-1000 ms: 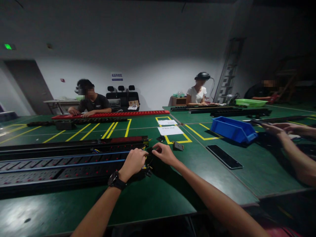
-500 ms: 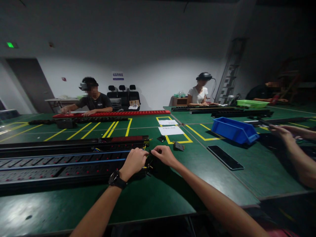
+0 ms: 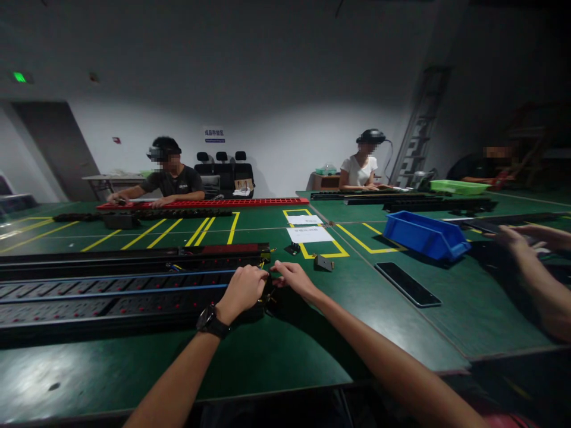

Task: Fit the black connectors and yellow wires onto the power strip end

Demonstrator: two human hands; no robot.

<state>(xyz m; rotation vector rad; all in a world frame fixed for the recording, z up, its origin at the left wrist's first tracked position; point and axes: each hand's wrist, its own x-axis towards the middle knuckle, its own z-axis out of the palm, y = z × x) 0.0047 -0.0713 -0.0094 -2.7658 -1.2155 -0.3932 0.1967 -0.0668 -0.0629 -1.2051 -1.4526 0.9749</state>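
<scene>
My left hand (image 3: 244,288), with a black watch (image 3: 211,321) on the wrist, bends over the right end of a long black power strip (image 3: 147,303). Its fingertips are pressed together on a small part there that I cannot make out. My right hand (image 3: 295,279) is just to the right, its fingertips parted close to the left fingers, with nothing visible in them. Dark pieces and short wires (image 3: 269,302) show below the fingertips, partly hidden. The strip carries rows of sockets with red spots and two blue lines along it. Behind it lies another long black housing (image 3: 134,255).
Small black parts (image 3: 292,248) and a dark block (image 3: 323,263) lie right of my hands, near paper sheets (image 3: 309,235). Farther right are a phone (image 3: 407,284), a blue bin (image 3: 423,235) and a co-worker's hands (image 3: 517,241). Other people sit across the green table (image 3: 312,356).
My right hand's fingertips have moved slightly left and apart from each other. My left hand stays at the strip's end. The co-worker's hands at right have shifted a little.
</scene>
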